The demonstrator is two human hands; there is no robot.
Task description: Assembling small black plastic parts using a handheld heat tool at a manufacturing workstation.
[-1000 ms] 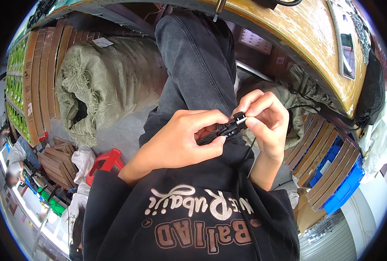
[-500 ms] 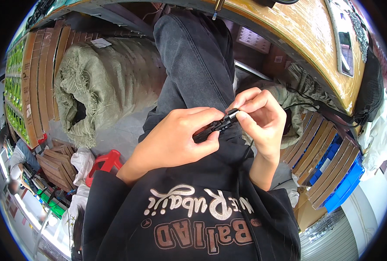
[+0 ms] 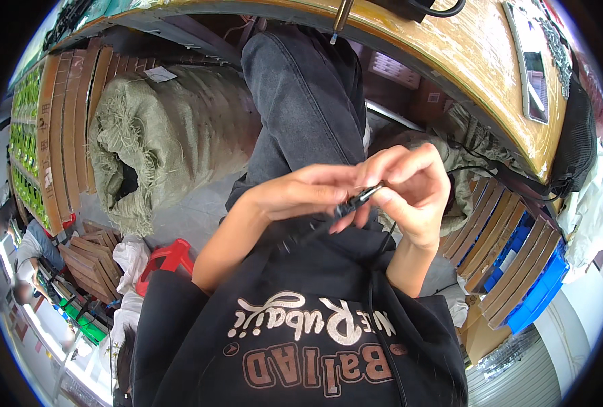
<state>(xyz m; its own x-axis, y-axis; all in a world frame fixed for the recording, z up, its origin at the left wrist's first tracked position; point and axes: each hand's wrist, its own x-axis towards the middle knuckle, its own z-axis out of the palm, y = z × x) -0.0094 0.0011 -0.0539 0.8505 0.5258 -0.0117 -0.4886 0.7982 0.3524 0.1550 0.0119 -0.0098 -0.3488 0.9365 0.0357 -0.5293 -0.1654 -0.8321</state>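
Both hands meet above my lap around a slim black plastic-looking part (image 3: 359, 201) with a shiny edge; its kind cannot be made out. My right hand (image 3: 415, 193) pinches the far end between thumb and fingers. My left hand (image 3: 301, 193) is closed about the near end, thumb on the near side, with fingertips showing below the part. A faint dark smear (image 3: 301, 237) trails from it toward the black sweatshirt, too blurred to name.
A wooden workbench (image 3: 477, 57) crosses the top, bearing a phone-like flat device (image 3: 535, 85). A rolled woven sack (image 3: 179, 129) lies left, beside stacked cardboard (image 3: 64, 129) and a red stool (image 3: 166, 261). Blue bins (image 3: 535, 292) and cardboard stand right. Other people sit far left.
My left hand has shifted its grip, its fingers now straighter and reaching further right. The black part has tilted and blurred. My right hand keeps its pinch, nearly in place.
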